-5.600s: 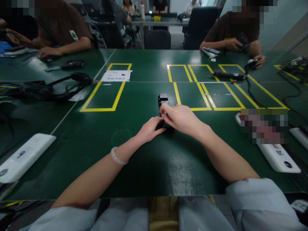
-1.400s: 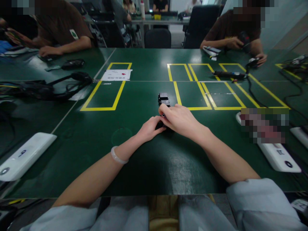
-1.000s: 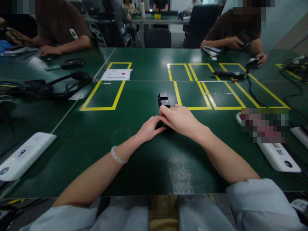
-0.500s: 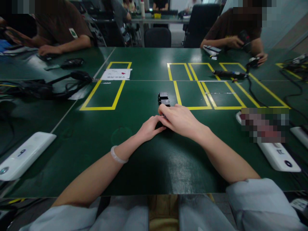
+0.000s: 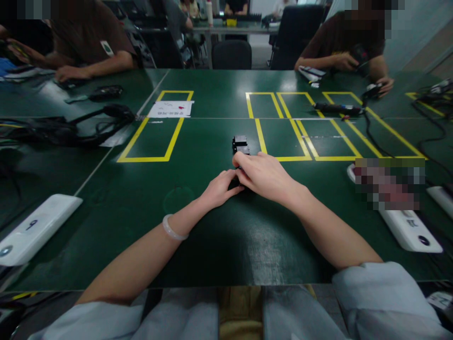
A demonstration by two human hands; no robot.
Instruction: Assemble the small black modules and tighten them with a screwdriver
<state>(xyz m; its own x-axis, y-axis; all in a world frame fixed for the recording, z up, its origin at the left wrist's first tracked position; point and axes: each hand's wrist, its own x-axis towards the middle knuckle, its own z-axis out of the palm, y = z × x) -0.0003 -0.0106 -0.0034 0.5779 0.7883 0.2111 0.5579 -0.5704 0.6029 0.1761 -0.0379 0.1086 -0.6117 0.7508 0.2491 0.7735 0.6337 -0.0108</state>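
Note:
Small black blocks (image 5: 241, 140) with shiny tops stand in a short row on the green table (image 5: 208, 141), just beyond my fingertips. My right hand (image 5: 267, 175) is closed over the near end of the row, its fingers bent down around a small dark part that is mostly hidden. From the left, my left hand (image 5: 222, 189) meets it, with thumb and fingers closed on the near side of the same dark part. The fingertips of both hands touch or nearly touch. A pale bracelet (image 5: 174, 228) circles my left wrist.
Yellow tape outlines (image 5: 143, 159) mark the table, and a paper sheet (image 5: 171, 109) lies across the left one. White devices lie at left (image 5: 40, 229) and right (image 5: 406, 229). Black cables (image 5: 102, 123) spread at the left. Two people sit across the table.
My hands have barely moved; the fingers of my right hand have shifted very slightly at the dark part. At the far left, a person's hand has moved a little.

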